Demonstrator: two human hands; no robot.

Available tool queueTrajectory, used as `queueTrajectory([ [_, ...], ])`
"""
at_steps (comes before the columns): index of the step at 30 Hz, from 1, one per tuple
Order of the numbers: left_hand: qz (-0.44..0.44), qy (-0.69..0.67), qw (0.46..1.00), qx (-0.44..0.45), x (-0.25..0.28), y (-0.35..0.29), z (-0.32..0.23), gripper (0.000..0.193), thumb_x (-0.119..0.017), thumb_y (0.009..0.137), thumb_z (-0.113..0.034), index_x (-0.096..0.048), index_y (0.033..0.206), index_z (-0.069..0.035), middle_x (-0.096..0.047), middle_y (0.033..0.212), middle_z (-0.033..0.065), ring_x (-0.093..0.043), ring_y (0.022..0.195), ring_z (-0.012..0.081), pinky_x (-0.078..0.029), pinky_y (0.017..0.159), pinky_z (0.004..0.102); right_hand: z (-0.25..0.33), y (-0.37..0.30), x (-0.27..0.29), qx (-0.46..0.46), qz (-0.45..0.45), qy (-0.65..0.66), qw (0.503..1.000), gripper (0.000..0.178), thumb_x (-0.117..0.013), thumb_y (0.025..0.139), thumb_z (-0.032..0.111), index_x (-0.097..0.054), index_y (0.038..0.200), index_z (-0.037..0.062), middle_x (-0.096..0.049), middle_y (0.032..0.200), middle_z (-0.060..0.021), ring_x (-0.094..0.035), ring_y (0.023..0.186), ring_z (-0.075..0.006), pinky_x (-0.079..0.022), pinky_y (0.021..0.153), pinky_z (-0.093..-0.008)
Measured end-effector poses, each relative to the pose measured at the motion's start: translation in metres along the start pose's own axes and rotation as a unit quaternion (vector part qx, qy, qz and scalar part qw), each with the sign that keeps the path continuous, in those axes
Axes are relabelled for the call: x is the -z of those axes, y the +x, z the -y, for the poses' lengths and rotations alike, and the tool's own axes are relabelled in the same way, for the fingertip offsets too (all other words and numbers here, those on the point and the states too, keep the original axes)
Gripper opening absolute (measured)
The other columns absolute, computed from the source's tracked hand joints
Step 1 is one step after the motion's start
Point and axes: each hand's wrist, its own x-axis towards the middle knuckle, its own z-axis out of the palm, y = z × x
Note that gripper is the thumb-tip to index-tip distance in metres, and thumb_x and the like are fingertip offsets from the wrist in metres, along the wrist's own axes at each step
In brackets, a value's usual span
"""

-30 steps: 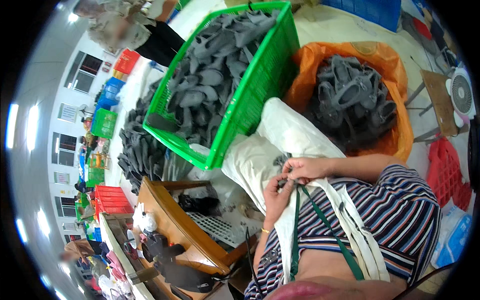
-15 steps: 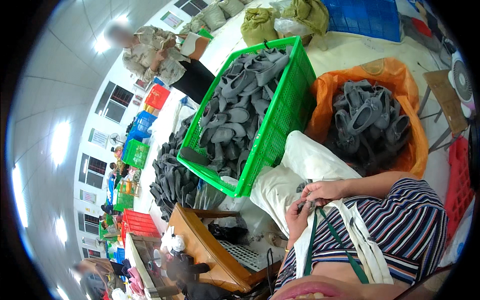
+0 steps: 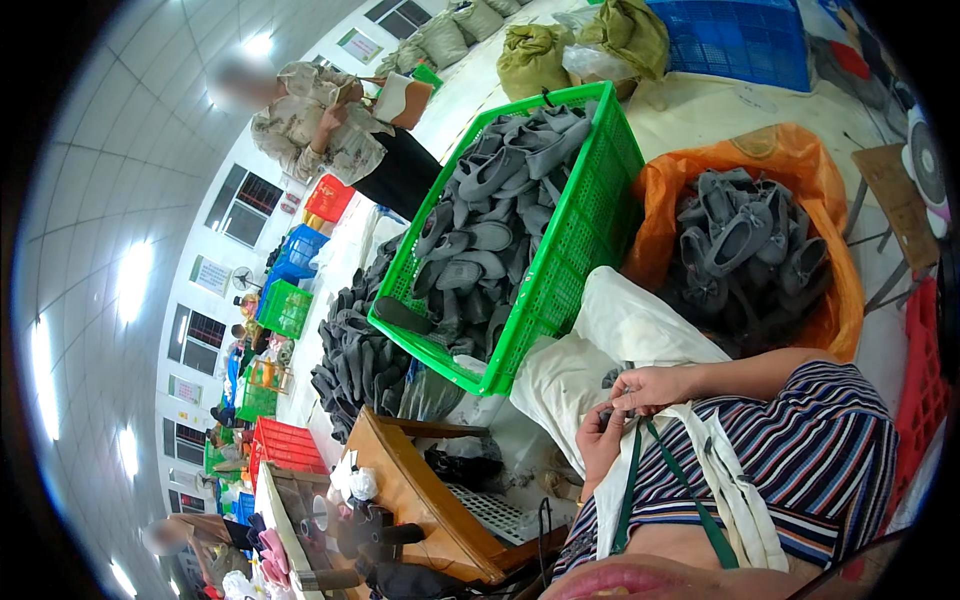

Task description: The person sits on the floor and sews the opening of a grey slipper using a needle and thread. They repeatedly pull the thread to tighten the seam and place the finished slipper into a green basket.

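Close together above my lap, my left hand (image 3: 600, 437) and my right hand (image 3: 648, 388) are both closed, fingertips meeting in a pinch. Between them shows a small grey piece, apparently fabric (image 3: 614, 375), mostly covered by my fingers. A white apron (image 3: 640, 325) with green straps lies over my legs and chest. Just beyond my knees stands a green plastic crate (image 3: 570, 240) heaped with grey slip-on shoes (image 3: 490, 236). To its right, an orange sack (image 3: 830, 200) gapes around more grey shoes (image 3: 745, 240), some with bows.
A pile of grey shoes (image 3: 355, 340) lies left of the crate. Nearer on the left is a wooden table (image 3: 430, 500) with dark machine parts. A stool (image 3: 893, 205) and a fan (image 3: 925, 165) stand at the right. Another person (image 3: 335, 130) stands beyond the crate.
The whole view has shifted slightly, so things sit a little lower and to the right. My hands keep the same pinch on the small grey piece.
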Motion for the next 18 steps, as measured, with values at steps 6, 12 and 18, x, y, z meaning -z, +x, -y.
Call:
queueTrajectory([
  [6, 0.004, 0.001, 1.000, 0.014, -0.001, -0.001, -0.005, 0.020, -0.068, 0.092, -0.013, -0.065, 0.105, 0.002, -0.064, 0.084, 0.0001, -0.053, 0.072, 0.0048, -0.042, 0.064, 0.0186, 0.006, -0.005, -0.001, -0.006, -0.017, -0.041, 0.999, 0.034, -0.061, 0.095, 0.037, -0.056, 0.111, 0.0066, -0.057, 0.074, 0.0008, -0.051, 0.063, -0.0063, -0.041, 0.055, -0.0217],
  [12, -0.019, 0.056, 0.998, -0.008, -0.004, -0.002, -0.004, 0.018, -0.068, 0.092, -0.013, -0.067, 0.102, 0.001, -0.063, 0.078, -0.0017, -0.051, 0.068, 0.0039, -0.041, 0.061, 0.0187, 0.004, -0.003, 0.001, -0.017, -0.019, -0.042, 0.999, 0.031, -0.059, 0.096, 0.035, -0.057, 0.110, 0.0071, -0.057, 0.075, 0.0010, -0.052, 0.063, -0.0058, -0.043, 0.055, -0.0212],
  [18, -0.072, 0.050, 0.996, -0.024, 0.015, 0.010, 0.012, 0.014, -0.066, 0.092, -0.012, -0.066, 0.100, -0.001, -0.061, 0.076, -0.0029, -0.049, 0.065, 0.0033, -0.038, 0.057, 0.0181, 0.003, 0.015, -0.004, 0.006, -0.043, -0.081, 0.996, 0.030, -0.060, 0.096, 0.030, -0.058, 0.110, 0.0038, -0.060, 0.083, 0.0004, -0.052, 0.062, -0.0058, -0.044, 0.054, -0.0207],
])
